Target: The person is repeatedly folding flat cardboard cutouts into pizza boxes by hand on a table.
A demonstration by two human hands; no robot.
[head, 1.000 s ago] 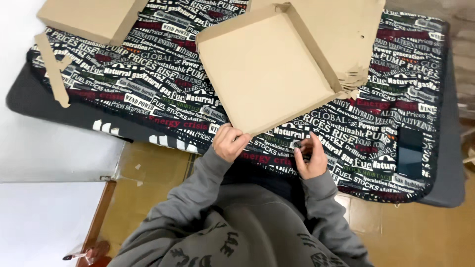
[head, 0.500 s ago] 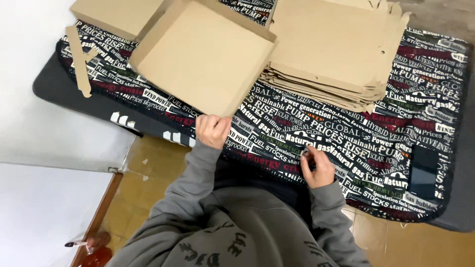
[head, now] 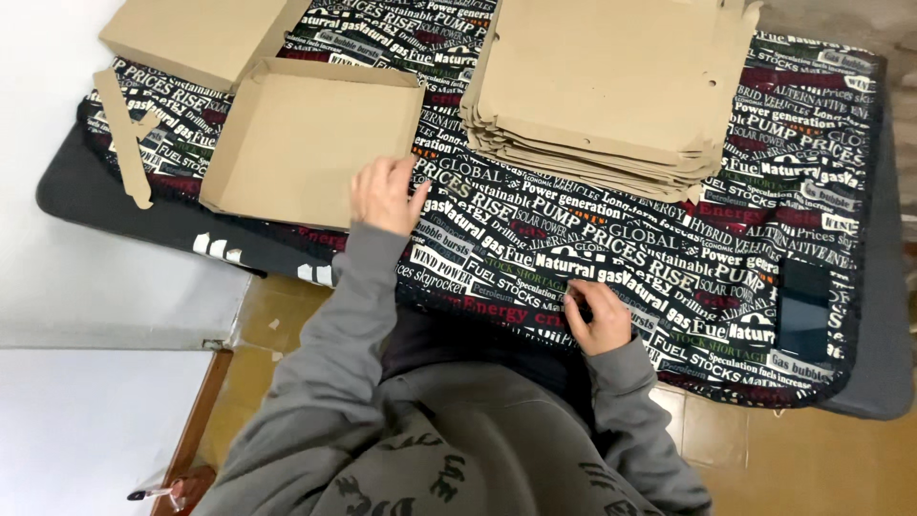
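From my remote seat I see a table draped in a dark cloth printed with lettering (head: pixel 611 248), which fills most of the view. On its far right side sits a tall stack of flat cardboard blanks (head: pixel 611 86). At the left lies a folded cardboard box (head: pixel 306 143), open side up with its low walls raised, and another cardboard piece (head: pixel 191 38) is just beyond it at the corner. The left hand (head: pixel 384 194) rests on the box's near right corner, fingers loosely spread and gripping nothing. The right hand (head: pixel 600 315) rests on the cloth at the near edge, fingers curled; I cannot tell whether it pinches anything. A dark phone (head: pixel 804 311) lies at the right, and a thin cardboard strip (head: pixel 122 134) at the far left.
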